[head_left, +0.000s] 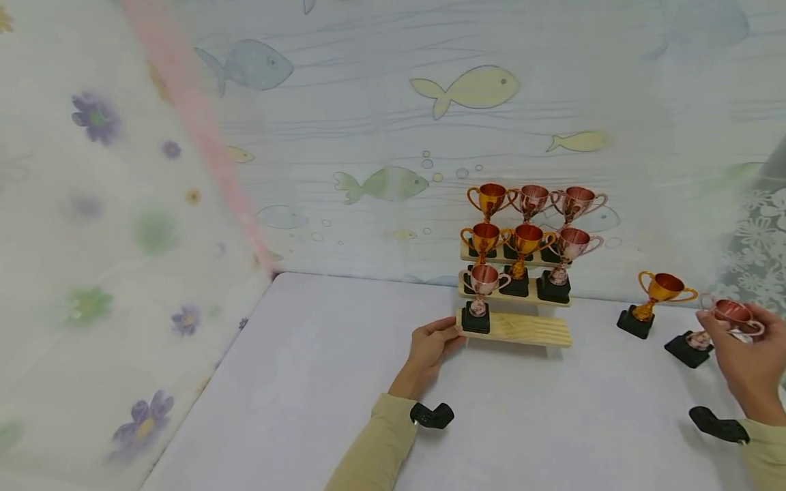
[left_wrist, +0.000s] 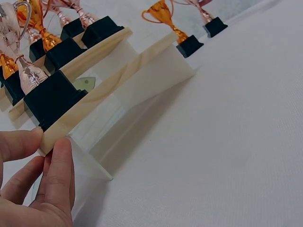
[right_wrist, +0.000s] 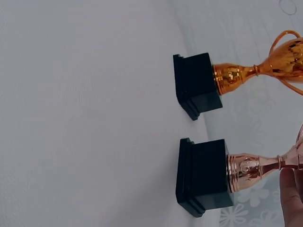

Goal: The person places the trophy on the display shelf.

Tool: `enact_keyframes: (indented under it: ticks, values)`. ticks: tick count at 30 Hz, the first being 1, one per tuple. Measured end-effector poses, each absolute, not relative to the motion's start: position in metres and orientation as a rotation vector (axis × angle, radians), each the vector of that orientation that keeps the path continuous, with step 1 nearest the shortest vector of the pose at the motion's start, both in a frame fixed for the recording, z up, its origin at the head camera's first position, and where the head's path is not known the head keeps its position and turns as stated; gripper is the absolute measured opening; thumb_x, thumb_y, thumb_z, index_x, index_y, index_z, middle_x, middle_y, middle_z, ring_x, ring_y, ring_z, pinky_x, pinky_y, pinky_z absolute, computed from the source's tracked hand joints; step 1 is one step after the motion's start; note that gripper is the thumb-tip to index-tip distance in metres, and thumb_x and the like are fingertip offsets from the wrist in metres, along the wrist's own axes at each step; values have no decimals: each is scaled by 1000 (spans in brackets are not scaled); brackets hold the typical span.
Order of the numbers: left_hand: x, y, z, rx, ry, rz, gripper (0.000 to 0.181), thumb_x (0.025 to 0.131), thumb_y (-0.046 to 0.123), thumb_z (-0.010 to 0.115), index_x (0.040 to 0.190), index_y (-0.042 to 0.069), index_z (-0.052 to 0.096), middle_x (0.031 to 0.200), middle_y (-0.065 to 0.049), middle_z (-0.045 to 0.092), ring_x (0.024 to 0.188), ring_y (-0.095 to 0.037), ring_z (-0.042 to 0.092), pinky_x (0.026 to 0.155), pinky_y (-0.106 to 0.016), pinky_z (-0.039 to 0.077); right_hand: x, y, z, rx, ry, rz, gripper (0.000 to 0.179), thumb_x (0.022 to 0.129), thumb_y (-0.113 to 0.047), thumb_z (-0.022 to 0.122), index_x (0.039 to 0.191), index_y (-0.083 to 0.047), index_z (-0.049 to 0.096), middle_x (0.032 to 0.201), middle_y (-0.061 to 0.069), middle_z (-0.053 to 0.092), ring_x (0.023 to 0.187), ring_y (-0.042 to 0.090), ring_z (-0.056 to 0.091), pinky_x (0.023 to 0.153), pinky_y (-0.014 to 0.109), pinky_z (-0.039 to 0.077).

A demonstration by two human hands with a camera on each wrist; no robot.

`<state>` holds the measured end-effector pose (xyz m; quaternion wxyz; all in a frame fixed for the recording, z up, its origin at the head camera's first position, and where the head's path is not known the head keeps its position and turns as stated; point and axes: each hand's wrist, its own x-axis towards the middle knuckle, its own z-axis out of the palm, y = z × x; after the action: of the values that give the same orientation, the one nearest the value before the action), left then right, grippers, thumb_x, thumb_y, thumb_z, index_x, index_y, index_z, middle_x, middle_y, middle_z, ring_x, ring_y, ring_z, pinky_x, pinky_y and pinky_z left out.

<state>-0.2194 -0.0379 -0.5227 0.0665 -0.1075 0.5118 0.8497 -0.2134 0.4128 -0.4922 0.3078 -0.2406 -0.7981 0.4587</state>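
Note:
My left hand (head_left: 432, 348) pinches the left end of the lowest board of a three-tier wooden display stand (head_left: 528, 329), thumb on top and fingers beneath in the left wrist view. One rose-gold trophy cup (head_left: 485, 281) with a black base stands at that end of the board, close by the thumb. Off to the right, my right hand (head_left: 750, 348) grips another rose-gold trophy (right_wrist: 246, 172) around its cup. The black base of this trophy is tilted in the head view and close over the table. A gold trophy (head_left: 662, 290) stands just left of it.
Gold and rose-gold trophies (head_left: 528, 240) fill the middle and top tiers of the stand. A white cloth (head_left: 344, 354) covers the table. Behind it hangs a fish-printed curtain (head_left: 368, 123), with a flowered one (head_left: 98, 245) at the left.

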Motion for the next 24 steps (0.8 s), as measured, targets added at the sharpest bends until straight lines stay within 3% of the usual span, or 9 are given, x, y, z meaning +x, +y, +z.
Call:
enact_keyframes:
  ticks: [9,17,24]
  values:
    - [-217,-36,-520,-349,1551,2547,35,92,-8,67,126,-14,63,120,-26,68,89,-18,72,85,-29,62,-209,406,-489,-753,-2054,1230,64,94,-36,70,150,-25,41,114,-33,34,97,-14,31,80,6,31]
    - [-218,-37,-522,-354,1551,2542,36,91,-8,67,127,-14,62,121,-27,67,91,-19,72,86,-30,62,-189,381,-459,-888,-1807,1671,69,93,-18,73,153,-25,39,107,-24,40,91,-7,40,67,-6,36]
    - [-218,-37,-521,-344,1559,2536,37,92,-7,67,128,-14,62,123,-27,66,92,-19,72,86,-29,62,-175,363,-456,-789,-1819,1734,59,90,-7,76,142,-22,54,103,-18,51,87,-2,48,63,-3,43]
